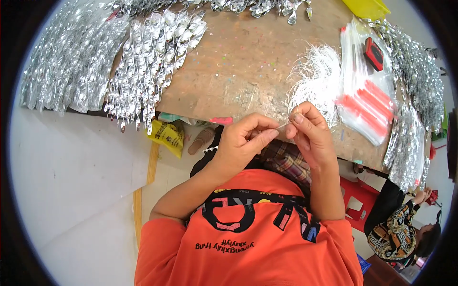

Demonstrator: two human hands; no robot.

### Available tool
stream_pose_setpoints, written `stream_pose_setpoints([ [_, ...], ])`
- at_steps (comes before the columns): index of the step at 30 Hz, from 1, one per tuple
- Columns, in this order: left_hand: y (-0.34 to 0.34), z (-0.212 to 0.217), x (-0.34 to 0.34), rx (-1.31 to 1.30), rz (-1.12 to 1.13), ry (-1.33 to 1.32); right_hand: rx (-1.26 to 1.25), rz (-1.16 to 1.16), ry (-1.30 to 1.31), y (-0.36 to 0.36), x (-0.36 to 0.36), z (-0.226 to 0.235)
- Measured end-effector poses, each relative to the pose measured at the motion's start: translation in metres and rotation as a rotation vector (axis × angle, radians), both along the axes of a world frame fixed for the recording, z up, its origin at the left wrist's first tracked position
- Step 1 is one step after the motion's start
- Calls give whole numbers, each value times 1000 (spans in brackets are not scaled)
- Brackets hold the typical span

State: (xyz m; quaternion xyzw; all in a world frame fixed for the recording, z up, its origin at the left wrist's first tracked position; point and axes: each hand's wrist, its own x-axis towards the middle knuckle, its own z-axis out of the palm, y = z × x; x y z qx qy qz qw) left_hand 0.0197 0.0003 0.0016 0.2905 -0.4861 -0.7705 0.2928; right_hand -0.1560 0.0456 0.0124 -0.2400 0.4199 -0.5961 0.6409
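From the head view, I look down at my two bare hands, held close together just at the near edge of a worn brown table (205, 88). The thumb and forefinger of my left hand (244, 144) are closed on a thin pale thread (284, 125), and its other fingers are curled in. My right hand (311, 133) pinches the same thread between thumb and forefinger, its remaining fingers loosely bent, so the thread spans the small gap between my fingertips. Just beyond my right hand a loose bundle of white threads (316, 71) lies on the table, its ends fanned out. To the right of that bundle is a pile of clear plastic bags (369, 126) with red bands, and a small red and black case (373, 54) sits on top of them. Silver twisted strips (152, 59) hang over the table's edge at my left, and more silver strands (412, 62) run down the far right side. Below the table on my left, I see a yellow bag (168, 136); at the lower right is another person (396, 233) in a patterned top.
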Motion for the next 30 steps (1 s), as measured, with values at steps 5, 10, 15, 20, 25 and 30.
stream_pose_setpoints([
  [5,-1,5,-4,-616,220,-332,-168,-252,910,3,0,8],
  [10,-1,2,-5,-671,228,-333,-324,-50,1290,9,5,28],
  [15,1,5,-8,-693,204,-321,-513,-10,1511,4,3,15],
  [20,1,1,-7,-397,173,-172,-424,-154,1240,5,8,2],
  [25,0,-3,-8,-168,140,-24,-112,-28,338,3,9,6],
  [30,-1,-1,-7,-92,159,32,-84,36,308,1,6,4],
])
